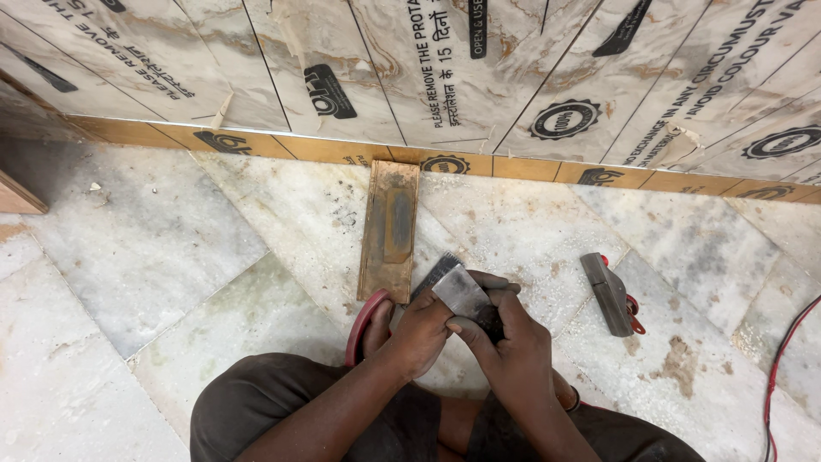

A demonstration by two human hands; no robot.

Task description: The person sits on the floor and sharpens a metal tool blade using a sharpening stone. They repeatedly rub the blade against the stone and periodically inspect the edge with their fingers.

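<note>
Steel, dull and grey, showed in the flat plane blade (463, 295) that both hands held just above the marble floor (171, 257). The left hand (421, 334) gripped the blade from the side, its fingers (432, 321) closed against the metal. The right hand (511, 338) clamped it from the other side, its fingers (479, 328) curled over the lower edge and thumb pressed on top. The blade tilted, its ridged upper end pointing toward the wall.

Just beyond the hands a rectangular sharpening stone in a wooden block (390, 229) lay flat on the floor, its far end touching the yellow skirting strip (342, 150) at the foot of the wall. The near end of the block sat just beside the blade's tip. A red sandal (361, 325) curved around the left wrist.

To the right, well apart from the hands, a small metal plane body (608, 293) rested on the floor with a red part behind it. A red cable (782, 359) ran along the far right edge. Wall panels (479, 68) under printed protective film rose behind the strip.

Open floor stretched wide to the left, dusty and bare up to a wooden edge (17, 197). Between the block and the plane body the marble also lay open. No containers appeared anywhere.
</note>
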